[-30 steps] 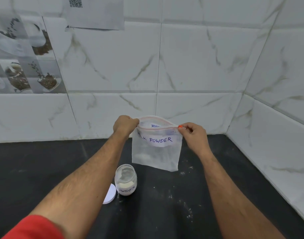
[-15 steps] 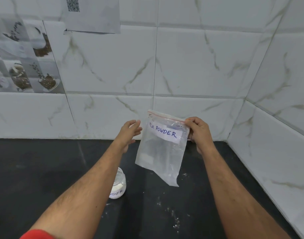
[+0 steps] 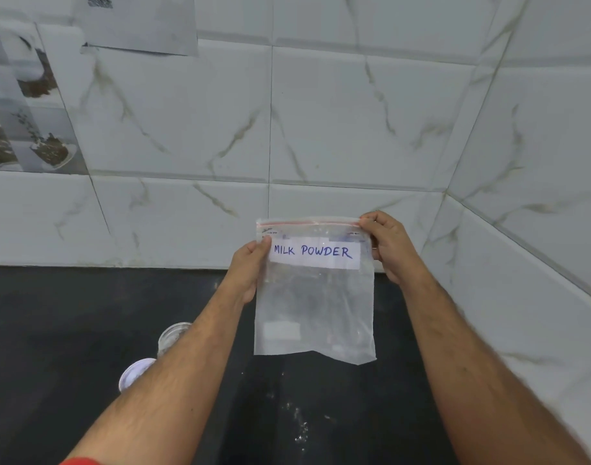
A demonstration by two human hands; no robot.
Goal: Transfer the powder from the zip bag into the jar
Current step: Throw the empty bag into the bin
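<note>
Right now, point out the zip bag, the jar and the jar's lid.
zip bag (image 3: 315, 310), head view, clear front panel below the label.
jar (image 3: 171, 333), head view, visible rim beside the left forearm.
lid (image 3: 134, 372), head view, white top face.

From my feed I've got a black stone counter running back to a corner of white marble-look wall tiles with brownish veins. A grey sheet of paper with a QR code is stuck up top left, and picture tiles showing bowls and plants sit along the left edge. Some white specks are scattered near the counter's front.
</note>
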